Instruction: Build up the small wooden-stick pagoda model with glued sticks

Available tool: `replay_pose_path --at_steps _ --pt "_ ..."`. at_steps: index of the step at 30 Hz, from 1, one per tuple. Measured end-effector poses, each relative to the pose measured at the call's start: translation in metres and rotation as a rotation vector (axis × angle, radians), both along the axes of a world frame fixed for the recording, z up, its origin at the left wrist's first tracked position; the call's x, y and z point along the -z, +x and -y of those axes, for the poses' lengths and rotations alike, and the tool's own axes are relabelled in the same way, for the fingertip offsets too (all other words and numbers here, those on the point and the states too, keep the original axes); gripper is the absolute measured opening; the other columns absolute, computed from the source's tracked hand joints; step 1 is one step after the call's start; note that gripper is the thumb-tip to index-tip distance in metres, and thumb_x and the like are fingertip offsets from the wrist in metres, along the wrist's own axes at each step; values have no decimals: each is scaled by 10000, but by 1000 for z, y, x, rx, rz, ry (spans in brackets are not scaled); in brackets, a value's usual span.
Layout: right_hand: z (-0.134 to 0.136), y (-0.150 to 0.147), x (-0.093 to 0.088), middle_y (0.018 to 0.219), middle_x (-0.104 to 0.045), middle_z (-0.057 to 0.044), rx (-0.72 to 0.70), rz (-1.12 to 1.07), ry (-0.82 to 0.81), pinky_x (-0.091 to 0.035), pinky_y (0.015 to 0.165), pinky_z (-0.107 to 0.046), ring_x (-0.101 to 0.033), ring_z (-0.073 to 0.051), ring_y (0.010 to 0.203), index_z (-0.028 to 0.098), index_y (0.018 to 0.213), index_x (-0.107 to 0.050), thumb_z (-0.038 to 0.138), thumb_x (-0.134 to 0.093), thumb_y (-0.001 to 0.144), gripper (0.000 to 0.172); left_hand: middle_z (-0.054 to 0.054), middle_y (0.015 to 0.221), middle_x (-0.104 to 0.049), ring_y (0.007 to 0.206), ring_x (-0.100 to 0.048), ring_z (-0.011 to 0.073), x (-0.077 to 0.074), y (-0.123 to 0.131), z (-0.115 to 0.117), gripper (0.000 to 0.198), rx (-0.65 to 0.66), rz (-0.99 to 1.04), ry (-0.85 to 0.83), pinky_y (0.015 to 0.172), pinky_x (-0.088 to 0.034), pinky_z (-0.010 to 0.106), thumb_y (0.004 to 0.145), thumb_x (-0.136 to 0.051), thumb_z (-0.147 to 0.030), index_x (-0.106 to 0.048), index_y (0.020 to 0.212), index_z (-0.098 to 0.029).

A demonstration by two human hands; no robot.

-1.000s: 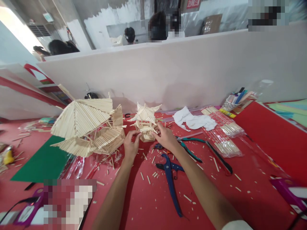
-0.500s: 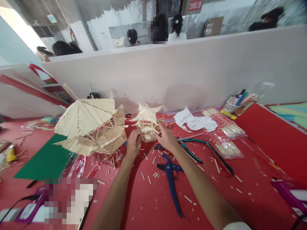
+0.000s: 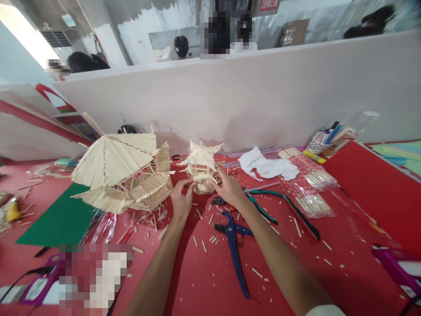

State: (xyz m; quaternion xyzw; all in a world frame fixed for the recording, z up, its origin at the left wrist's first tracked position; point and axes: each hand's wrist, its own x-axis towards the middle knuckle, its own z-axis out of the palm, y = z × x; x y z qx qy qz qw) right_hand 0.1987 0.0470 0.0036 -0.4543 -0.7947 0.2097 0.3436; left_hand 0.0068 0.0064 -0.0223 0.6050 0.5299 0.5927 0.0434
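Observation:
A small pavilion model point(image 3: 201, 158) made of thin wooden sticks, with a pointed, star-like roof, stands upright between my hands. My left hand point(image 3: 181, 201) pinches at its lower left side, thumb and forefinger against the railing. On the other side, my right hand point(image 3: 230, 188) has its thumb and forefinger closed on the right edge of the model; the exact contact is partly hidden. Left of my hands stands a larger stick pavilion point(image 3: 120, 169) with a wide ribbed roof and a slatted lower tier.
Blue-handled cutters point(image 3: 233, 248) and teal-handled pliers point(image 3: 263, 206) lie by my right forearm. Stick offcuts litter the red tabletop point(image 3: 204, 285). Further right are packs of sticks point(image 3: 305, 193), a white cloth point(image 3: 263, 164) and a pen cup point(image 3: 319, 142). A white partition point(image 3: 230, 96) stands behind.
My left hand has shifted slightly left, its forefinger straighter at the small pavilion. My right hand stays at the model's right side. The whole view has tilted a little.

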Motion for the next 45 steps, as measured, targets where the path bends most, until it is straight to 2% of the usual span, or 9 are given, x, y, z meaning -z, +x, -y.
replay_pose_path --at_steps 5,13,31,34,40,45 --pt "2 0 -3 986 -739 -47 5 9 7 -521 704 -271 -716 -201 823 227 1244 -505 248 -619 919 345 29 814 -708 759 -657 155 -2 6 2 161 -35 61 -10 745 -526 289 868 -665 -343 -703 857 -187" --pt "2 -1 -7 998 -743 -64 16 29 -29 -522 725 -284 -717 -217 840 218 1272 -507 235 -617 918 371 15 797 -685 753 -635 149 -6 10 4 142 -8 166 -39 746 -515 280 844 -687 -323 -690 818 -184" --pt "0 -3 -1 971 -743 -74 51 105 21 -499 711 -282 -712 -229 834 193 1259 -507 261 -610 919 361 14 816 -542 751 -539 139 -10 25 8 112 -12 68 7 723 -456 262 940 -554 -251 -560 846 -191" --pt "0 -3 -1 961 -743 -71 53 114 20 -497 707 -280 -713 -228 832 195 1266 -500 262 -606 919 368 20 821 -526 732 -519 142 -9 25 7 125 -9 46 12 687 -447 262 955 -520 -254 -533 846 -195" --pt "2 -2 -5 950 -744 -69 45 116 8 -488 699 -277 -711 -225 814 196 1248 -501 271 -605 926 347 28 826 -518 770 -515 163 -3 20 5 135 -3 -88 -1 726 -444 290 975 -456 -257 -518 871 -197" --pt "-1 0 -4 958 -745 -69 37 108 13 -491 698 -281 -709 -222 798 204 1242 -509 285 -622 920 351 27 853 -548 754 -560 142 1 20 6 105 2 24 -38 736 -483 279 960 -504 -278 -541 921 -187"
